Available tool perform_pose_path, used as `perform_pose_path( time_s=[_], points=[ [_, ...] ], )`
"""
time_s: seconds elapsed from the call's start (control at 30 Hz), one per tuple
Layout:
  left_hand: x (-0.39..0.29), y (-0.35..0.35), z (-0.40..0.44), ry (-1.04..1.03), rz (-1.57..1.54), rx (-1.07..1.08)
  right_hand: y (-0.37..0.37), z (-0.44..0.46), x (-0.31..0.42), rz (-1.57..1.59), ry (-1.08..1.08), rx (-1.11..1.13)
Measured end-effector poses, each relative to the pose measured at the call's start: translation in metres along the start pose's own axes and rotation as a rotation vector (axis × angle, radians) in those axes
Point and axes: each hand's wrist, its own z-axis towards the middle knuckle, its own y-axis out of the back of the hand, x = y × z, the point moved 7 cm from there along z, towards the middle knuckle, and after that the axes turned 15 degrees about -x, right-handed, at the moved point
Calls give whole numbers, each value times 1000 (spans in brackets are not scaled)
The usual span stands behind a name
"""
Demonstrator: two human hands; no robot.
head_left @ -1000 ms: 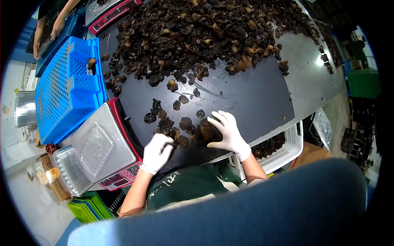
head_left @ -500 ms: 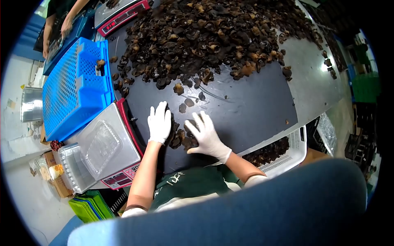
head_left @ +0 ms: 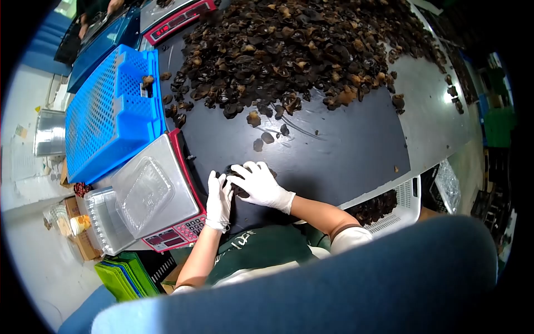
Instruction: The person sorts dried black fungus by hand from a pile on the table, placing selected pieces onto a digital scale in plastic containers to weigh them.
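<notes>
Through my head view, a small cluster of dark, ruffled pieces (head_left: 238,190) lies on the black mat (head_left: 350,145), between two gloved hands, uncounted, its long axis hidden. The right hand (head_left: 260,187) is nearer, bent over it; the left hand (head_left: 219,206) borders its left side. I cannot tell whether either grips. Beyond: one big pile (head_left: 289,53), two scales (head_left: 182,201).

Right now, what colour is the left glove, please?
The left glove is white, clearest in the head view.

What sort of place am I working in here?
Probably a food packing room: a big pile of dark mushroom-like pieces, a scale with a clear plastic tray on it, and your gloved hands.
</notes>
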Motion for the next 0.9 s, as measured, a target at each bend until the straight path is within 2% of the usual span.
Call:
perform_pose_path(
  time_s=[0.2, 0.23, 0.3, 0.33, 0.37, 0.4, 0.43, 0.47, 0.5, 0.57, 0.63, 0.7, 0.77, 0.83, 0.87, 0.9],
  points=[
    [-15, -3, -14, 34, -56, 10, 5, -3, -10, 118, 12, -126],
    [-23, -4, -15, 1, -1, -8, 11, -2, -15, 190, -71, -116],
    [-32, -5, -8, -117, 110, -29, 32, 0, -31, 349, -192, -312],
    [-37, -7, -3, -189, 211, -30, 44, 2, -43, 519, -287, -346],
    [-33, -3, 17, -351, 342, 4, 39, -8, -59, 891, -667, -299],
    [-33, -9, 21, -463, 432, 5, 51, -9, -72, 980, -806, -320],
    [-33, -17, 26, -577, 521, 9, 56, -13, -87, 1155, -846, -482],
    [-28, -23, 39, -814, 717, -17, 54, -24, -104, 1310, -1020, -516],
    [-27, -35, 42, -878, 865, -47, 53, -36, -117, 1463, -1197, -552],
    [-24, -65, 42, -1022, 946, -39, 46, -54, -132, 1697, -1473, -636],
    [-22, -97, 41, -1119, 935, 12, 47, -60, -149, 1777, -1433, -687],
    [-20, -125, 42, -1155, 1049, 7, 49, -44, -141, 2339, -1138, -455],
    [-20, -148, 44, -1212, 1041, 87, 52, -48, -140, 2331, -1286, -548],
    [-20, -161, 30, -1311, 1084, 208, 55, -48, -140, 2259, -1314, -620],
    [-17, -161, 21, -1255, 1060, 276, 54, -47, -139, 2378, -1187, -530],
    [-14, -160, 9, -1274, 1034, 319, 62, -47, -140, 2130, -1260, -663]
  ],
)
